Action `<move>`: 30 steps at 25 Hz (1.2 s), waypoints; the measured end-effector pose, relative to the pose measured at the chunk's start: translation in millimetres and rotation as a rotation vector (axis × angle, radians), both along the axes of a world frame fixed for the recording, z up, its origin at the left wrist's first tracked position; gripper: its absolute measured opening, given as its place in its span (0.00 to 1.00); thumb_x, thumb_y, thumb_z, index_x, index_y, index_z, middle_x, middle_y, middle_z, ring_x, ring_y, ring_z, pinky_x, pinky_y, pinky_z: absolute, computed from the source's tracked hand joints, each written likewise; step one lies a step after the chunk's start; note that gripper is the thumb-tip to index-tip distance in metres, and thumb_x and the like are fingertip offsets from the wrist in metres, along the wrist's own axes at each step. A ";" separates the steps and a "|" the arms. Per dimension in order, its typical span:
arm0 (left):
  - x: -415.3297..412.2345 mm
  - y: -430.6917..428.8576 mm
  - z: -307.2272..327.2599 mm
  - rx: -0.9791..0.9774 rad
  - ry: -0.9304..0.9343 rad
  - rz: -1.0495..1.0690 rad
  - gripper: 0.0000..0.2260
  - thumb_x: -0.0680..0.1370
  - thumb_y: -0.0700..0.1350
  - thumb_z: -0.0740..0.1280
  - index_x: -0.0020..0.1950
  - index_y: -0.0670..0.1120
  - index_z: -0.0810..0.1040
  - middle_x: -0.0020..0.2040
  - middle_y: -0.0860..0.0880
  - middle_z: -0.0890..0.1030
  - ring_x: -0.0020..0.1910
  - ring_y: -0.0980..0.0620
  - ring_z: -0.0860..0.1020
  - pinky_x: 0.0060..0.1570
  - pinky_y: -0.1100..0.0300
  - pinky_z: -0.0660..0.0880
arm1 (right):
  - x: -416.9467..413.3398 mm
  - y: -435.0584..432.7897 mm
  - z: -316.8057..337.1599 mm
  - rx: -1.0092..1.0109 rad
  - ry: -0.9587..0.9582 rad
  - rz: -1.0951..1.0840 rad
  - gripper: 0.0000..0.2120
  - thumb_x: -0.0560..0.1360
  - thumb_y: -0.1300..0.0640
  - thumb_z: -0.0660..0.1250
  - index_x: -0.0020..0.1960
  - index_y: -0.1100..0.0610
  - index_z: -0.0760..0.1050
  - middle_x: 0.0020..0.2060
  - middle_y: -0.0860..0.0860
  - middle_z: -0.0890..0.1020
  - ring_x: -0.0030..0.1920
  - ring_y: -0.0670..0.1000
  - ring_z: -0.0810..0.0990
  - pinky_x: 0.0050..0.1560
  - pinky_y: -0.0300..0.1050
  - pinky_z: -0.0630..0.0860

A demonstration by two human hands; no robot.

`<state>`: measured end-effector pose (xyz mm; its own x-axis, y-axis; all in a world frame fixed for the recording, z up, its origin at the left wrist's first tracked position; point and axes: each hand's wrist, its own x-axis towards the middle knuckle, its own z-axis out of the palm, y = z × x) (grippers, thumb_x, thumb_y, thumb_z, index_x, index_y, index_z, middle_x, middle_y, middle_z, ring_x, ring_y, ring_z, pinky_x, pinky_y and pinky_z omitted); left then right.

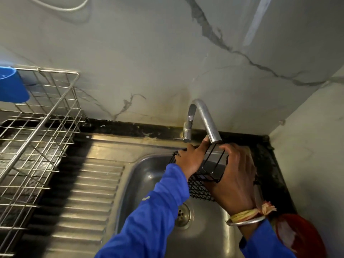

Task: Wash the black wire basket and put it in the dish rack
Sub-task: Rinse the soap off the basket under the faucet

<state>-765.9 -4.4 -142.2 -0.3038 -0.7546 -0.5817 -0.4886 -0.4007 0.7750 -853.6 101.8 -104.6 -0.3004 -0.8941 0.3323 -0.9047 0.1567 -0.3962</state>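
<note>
Both left hand (191, 160) and right hand (235, 178) grip the basket (202, 188); we should turn it slowly under the tap (209, 121) above.

Dim, soft indoor light through a wide-angle lens.
Glare streaks the wall (255, 21) at 1 o'clock and sheens the sink (147, 175) at 6 o'clock. A dark shadow band lies beside the rack (40, 127) at 9 o'clock, which is smeared by motion blur. Straight lines bow toward the corners.
</note>
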 end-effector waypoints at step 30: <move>79.3 65.6 -34.4 -0.134 0.466 0.539 0.12 0.79 0.47 0.72 0.62 0.52 0.79 0.61 0.55 0.82 0.58 0.59 0.81 0.52 0.45 0.83 | -3.8 -72.0 6.1 0.464 -1.474 -0.154 0.16 0.76 0.75 0.52 0.56 0.71 0.75 0.46 0.64 0.82 0.46 0.59 0.83 0.52 0.48 0.80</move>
